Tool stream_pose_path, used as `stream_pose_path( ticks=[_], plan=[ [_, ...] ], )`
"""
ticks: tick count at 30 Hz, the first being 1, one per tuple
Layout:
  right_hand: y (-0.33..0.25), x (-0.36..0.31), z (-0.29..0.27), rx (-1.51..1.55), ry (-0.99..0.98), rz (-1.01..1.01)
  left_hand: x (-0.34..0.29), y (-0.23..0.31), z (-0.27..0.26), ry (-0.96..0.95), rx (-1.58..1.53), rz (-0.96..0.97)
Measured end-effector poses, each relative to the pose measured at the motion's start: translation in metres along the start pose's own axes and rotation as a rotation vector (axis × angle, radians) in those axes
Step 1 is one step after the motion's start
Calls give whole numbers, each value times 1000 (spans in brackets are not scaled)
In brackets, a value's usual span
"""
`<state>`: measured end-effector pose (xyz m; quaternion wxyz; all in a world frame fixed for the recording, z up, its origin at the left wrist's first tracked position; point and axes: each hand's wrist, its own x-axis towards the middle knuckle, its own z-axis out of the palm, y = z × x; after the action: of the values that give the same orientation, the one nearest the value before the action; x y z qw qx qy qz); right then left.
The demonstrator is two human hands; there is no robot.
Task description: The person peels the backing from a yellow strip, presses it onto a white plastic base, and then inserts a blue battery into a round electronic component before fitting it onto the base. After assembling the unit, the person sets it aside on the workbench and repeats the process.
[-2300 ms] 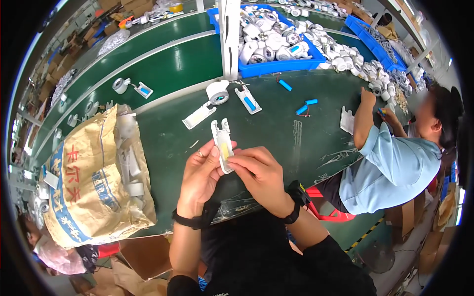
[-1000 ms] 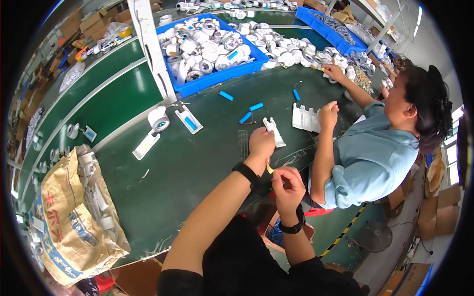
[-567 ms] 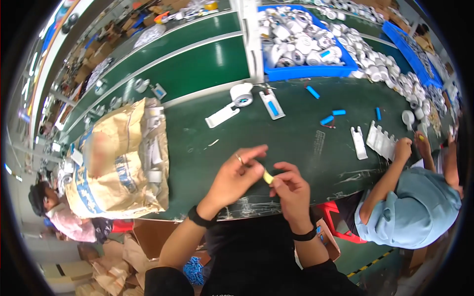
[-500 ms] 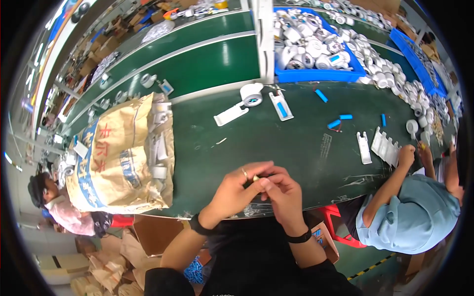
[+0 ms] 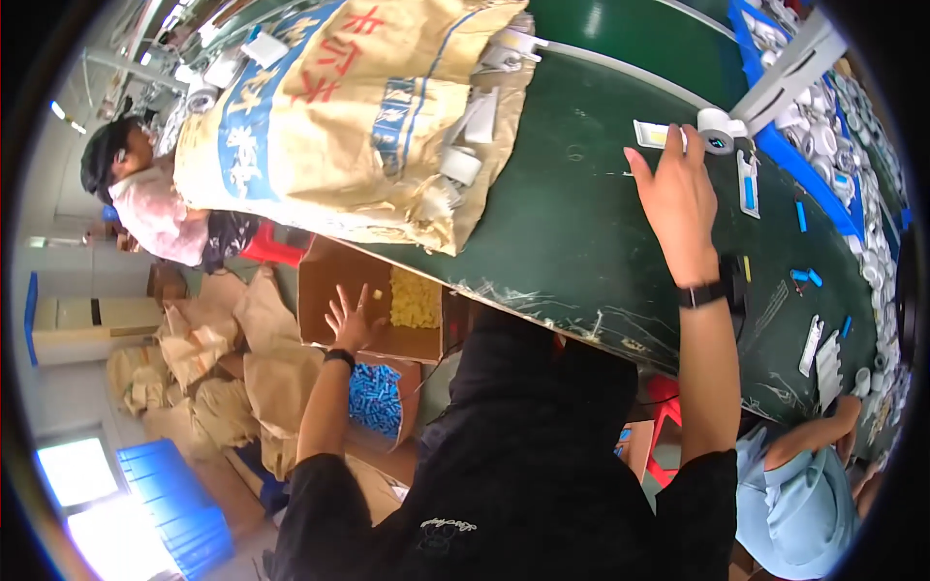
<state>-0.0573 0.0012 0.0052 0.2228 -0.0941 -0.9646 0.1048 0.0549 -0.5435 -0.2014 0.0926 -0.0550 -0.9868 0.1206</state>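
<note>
My left hand (image 5: 351,321) is over an open cardboard box (image 5: 334,266), its fingers spread and nothing held. Inside the box lies a heap of small yellow pieces (image 5: 415,300), and one loose yellow piece (image 5: 378,293) is just off the fingertips. My right hand (image 5: 678,198) reaches across the green table with thumb and fingers apart. Its fingertips overlap a flat white plastic part (image 5: 651,134); whether they touch it I cannot tell. Beside that part sits a round white device (image 5: 717,134). A white tray-shaped part (image 5: 748,184) holding a blue cylindrical cell lies to its right.
A large paper sack (image 5: 339,126) of white parts covers the table's left end. Blue cells fill a box (image 5: 376,399) below my left hand. Loose blue cells (image 5: 801,216) lie at right, near a blue bin (image 5: 804,160). A co-worker in light blue (image 5: 794,494) sits at right.
My hands were together over the table, fingers pinching a small piece. They have parted: the left went down to the cardboard box, the right out across the table. The view has swung left.
</note>
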Motion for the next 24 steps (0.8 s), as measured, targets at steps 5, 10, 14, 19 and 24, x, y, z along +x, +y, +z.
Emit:
stream_pose_path(
  ticks=[5,10,14,19,24],
  plan=[
    [20,11,75,-111,73,-59,21,8,6,-709,-247,22],
    [11,-21,27,-17,15,-231,46,103,-203,-1025,-1538,311],
    [-10,-85,-49,390,161,-439,93,219,-268,-821,-2096,67],
    [-7,-134,-86,488,173,-363,134,302,-292,-1109,-2538,151],
    [8,-146,-109,718,163,-103,130,315,-281,-1139,-2513,90]
  ],
)
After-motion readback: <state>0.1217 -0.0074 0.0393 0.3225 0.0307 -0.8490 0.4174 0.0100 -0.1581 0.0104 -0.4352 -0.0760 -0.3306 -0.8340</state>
